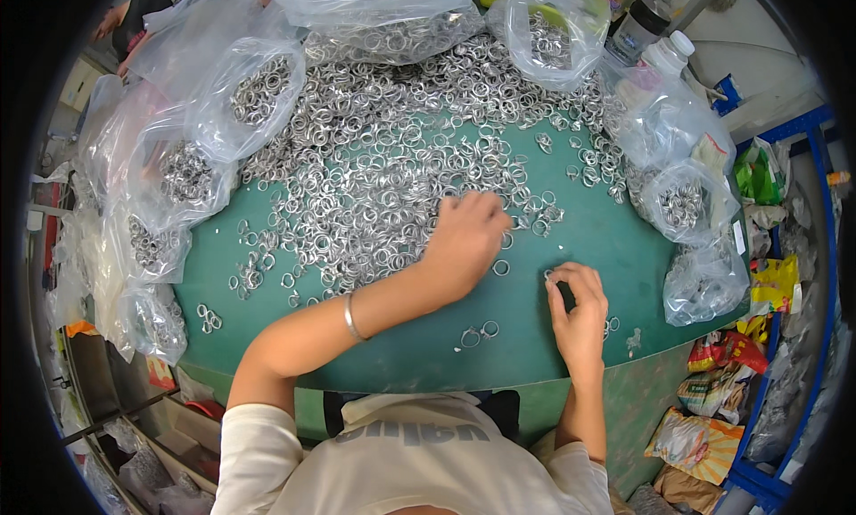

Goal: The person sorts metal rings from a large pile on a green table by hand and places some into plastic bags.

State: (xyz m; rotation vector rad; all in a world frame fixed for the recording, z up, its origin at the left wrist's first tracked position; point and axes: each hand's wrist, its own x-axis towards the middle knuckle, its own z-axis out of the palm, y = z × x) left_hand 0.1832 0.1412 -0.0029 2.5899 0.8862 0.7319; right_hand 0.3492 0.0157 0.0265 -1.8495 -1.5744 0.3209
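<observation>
1. Beyond and left of the left hand spreads the pile of silver rings; that hand's fingers curl over its edge, and whether they grip one I cannot tell.
2. Apart from it, to its right, the right hand pinches what looks like a small ring.
3. A loose pinch could drop it among the stray rings nearer than both hands; a careless left sweep could scatter the pile.

Green worktable, blue rack at right, dark-framed shelving lower left
</observation>
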